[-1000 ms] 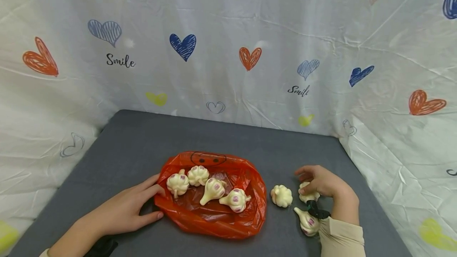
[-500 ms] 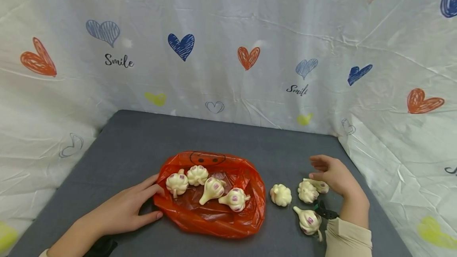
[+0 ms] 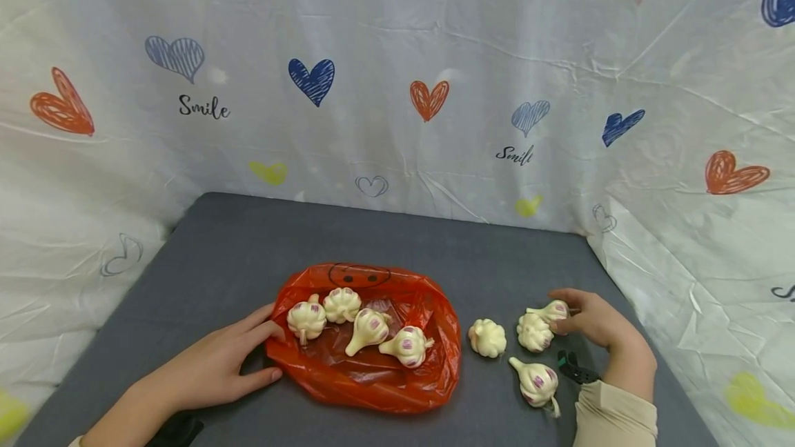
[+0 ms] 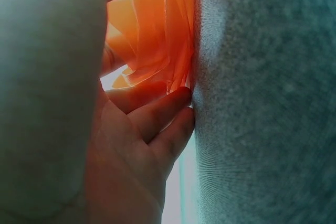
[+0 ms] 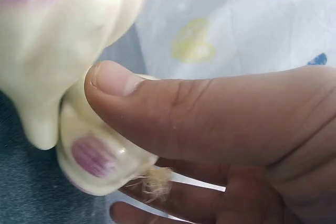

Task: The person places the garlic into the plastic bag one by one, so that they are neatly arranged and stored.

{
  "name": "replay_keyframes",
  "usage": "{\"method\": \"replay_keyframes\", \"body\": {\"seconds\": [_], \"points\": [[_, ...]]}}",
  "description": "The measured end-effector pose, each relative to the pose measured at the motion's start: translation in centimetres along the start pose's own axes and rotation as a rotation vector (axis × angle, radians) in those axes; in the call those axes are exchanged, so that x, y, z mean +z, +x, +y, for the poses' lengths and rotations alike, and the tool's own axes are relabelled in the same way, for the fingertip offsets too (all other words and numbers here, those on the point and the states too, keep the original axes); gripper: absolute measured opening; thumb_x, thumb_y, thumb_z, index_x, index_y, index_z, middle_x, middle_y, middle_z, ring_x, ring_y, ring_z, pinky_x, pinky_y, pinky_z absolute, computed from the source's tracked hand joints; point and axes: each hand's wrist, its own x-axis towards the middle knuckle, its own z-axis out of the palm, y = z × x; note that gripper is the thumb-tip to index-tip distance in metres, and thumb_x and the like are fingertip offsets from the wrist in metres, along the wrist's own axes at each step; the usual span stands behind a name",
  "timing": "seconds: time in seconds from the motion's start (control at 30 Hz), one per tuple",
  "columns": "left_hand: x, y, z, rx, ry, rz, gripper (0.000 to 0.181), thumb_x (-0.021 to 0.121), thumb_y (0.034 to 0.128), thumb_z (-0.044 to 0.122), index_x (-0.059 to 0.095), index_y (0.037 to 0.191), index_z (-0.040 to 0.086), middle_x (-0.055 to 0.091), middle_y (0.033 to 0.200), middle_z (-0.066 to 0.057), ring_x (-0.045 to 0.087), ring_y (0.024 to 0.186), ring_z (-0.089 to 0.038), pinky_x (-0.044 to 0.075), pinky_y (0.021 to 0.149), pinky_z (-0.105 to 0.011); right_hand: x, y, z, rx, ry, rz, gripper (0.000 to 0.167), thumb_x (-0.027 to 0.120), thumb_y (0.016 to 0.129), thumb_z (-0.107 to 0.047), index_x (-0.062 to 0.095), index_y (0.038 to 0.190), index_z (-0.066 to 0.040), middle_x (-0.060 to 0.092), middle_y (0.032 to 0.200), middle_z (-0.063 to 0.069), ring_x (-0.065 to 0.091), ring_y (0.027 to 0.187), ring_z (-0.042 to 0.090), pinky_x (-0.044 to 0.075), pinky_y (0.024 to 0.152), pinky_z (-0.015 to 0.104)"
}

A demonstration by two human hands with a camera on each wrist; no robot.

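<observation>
My left hand (image 3: pixel 226 361) rests against the left side of a red plastic bag (image 3: pixel 379 397), its thumb apart from the fingers. In the left wrist view, its fingertips touch the orange-lit plastic (image 4: pixel 152 30) close to the table. Several garlic bulbs (image 3: pixel 370 328) lie inside the open bag. Right of the bag, my right hand (image 3: pixel 599 323) holds a garlic bulb (image 3: pixel 555 310) between thumb and fingers. The right wrist view shows the thumb on this purple-marked bulb (image 5: pixel 97 156), with fingers partly hidden behind. Another bulb (image 3: pixel 534 332) lies right beside it.
Between the bag and right hand sits a garlic bulb (image 3: pixel 487 338). One more bulb (image 3: pixel 535 381) with a long stem lies nearer the front. A dark grey cloth (image 3: pixel 385 230) covers the table, and a white curtain with hearts (image 3: pixel 373 33) hangs around it.
My right hand lifted off the bulbs and moved right, then came down around the rear right garlic bulb. The left hand and the bag have stayed in place.
</observation>
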Motion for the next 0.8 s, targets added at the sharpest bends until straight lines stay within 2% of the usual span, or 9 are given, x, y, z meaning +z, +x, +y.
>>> {"method": "replay_keyframes", "body": {"seconds": [0.2,0.4,0.7,0.8], "points": [[0.1,-0.1,-0.1,-0.012,0.002,0.0,0.033,0.066,0.1015,0.068,0.058,0.127,0.049,0.041,0.171,-0.009,0.059,0.143,-0.033,0.058,0.103,-0.053,0.4,0.4,0.6,-0.006,-0.012,0.025,0.072,0.085,0.096,-0.02,0.052,0.154,0.008,0.056,0.147,0.038,0.053,0.134,0.06,0.051,0.1,0.068],[0.1,0.0,-0.1,-0.02,0.004,-0.006,0.033,0.066,0.1012,0.069,0.058,0.126,0.049,0.04,0.172,-0.01,0.058,0.143,-0.033,0.057,0.103,-0.055,0.3,0.3,0.3,0.002,-0.006,0.07,0.077,0.085,0.098,-0.026,0.049,0.157,0.006,0.052,0.152,0.038,0.05,0.136,0.061,0.051,0.1,0.069],[0.1,0.0,-0.2,0.004,0.013,0.004,0.032,0.067,0.1018,0.067,0.058,0.127,0.049,0.04,0.172,-0.008,0.059,0.143,-0.033,0.057,0.102,-0.055,0.3,0.4,-1.2,-0.007,0.025,0.18,0.078,0.086,0.098,-0.029,0.047,0.153,0.009,0.062,0.138,0.03,0.062,0.124,0.047,0.055,0.095,0.058],[0.2,0.0,-0.2,0.003,0.015,0.001,0.033,0.066,0.1018,0.068,0.058,0.127,0.049,0.039,0.172,-0.008,0.057,0.144,-0.033,0.057,0.103,-0.055,0.3,0.4,-1.7,-0.007,0.029,0.212,0.077,0.086,0.098,-0.032,0.047,0.151,0.009,0.063,0.136,0.029,0.063,0.124,0.046,0.056,0.093,0.055]]}}
